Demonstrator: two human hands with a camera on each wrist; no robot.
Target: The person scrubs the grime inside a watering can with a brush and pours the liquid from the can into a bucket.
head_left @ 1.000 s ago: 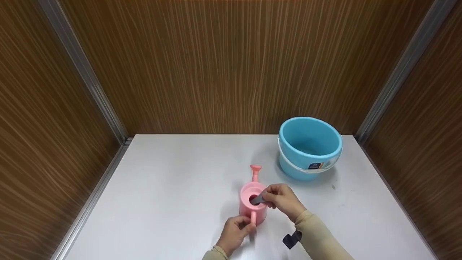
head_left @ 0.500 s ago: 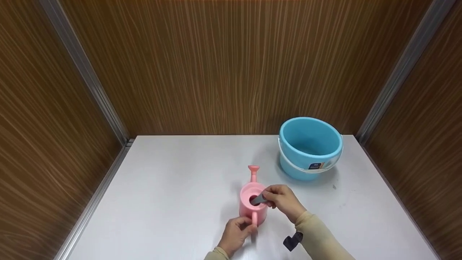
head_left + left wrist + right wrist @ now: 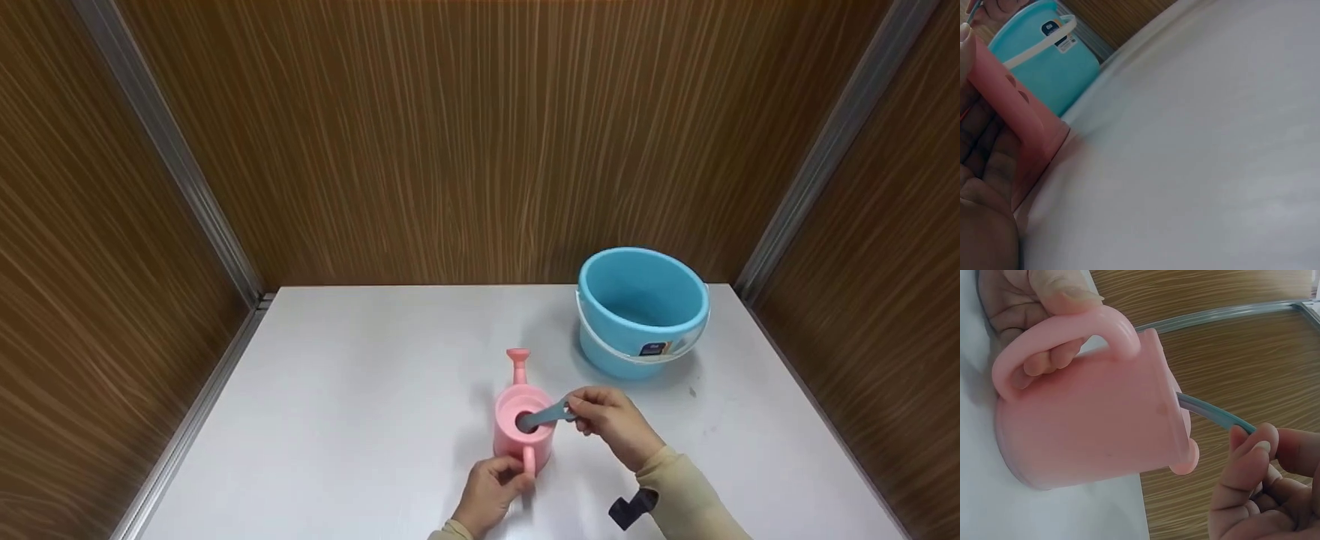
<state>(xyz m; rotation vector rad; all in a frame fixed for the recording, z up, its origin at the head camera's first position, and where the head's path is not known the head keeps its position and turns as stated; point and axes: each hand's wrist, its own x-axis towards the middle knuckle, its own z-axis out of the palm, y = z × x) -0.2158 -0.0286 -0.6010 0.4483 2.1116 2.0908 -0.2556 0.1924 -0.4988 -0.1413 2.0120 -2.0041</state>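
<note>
A pink watering can (image 3: pixel 523 442) stands on the table, its spout toward the back wall. My left hand (image 3: pixel 491 489) grips the can's loop handle (image 3: pixel 1044 346), with fingers passing through the loop in the right wrist view. From the can's round top opening, a slim grey-blue handle (image 3: pixel 546 415) sticks out at a slant; its lower end is hidden inside. My right hand (image 3: pixel 611 421) pinches the outer end of this handle between thumb and fingertips, just right of the rim. In the right wrist view the handle (image 3: pixel 1216 414) looks thin and slightly curved.
A light blue bucket (image 3: pixel 626 349) with a white bail handle stands at the back right of the white table (image 3: pixel 360 405). Brown wood-grain panels (image 3: pixel 480 142) rise behind and on both sides. A black strap piece (image 3: pixel 631 510) hangs at the right wrist.
My right hand has moved a little to the right, and more of the grey-blue handle shows outside the opening. The can's spout has swung slightly left; my left hand keeps its grip.
</note>
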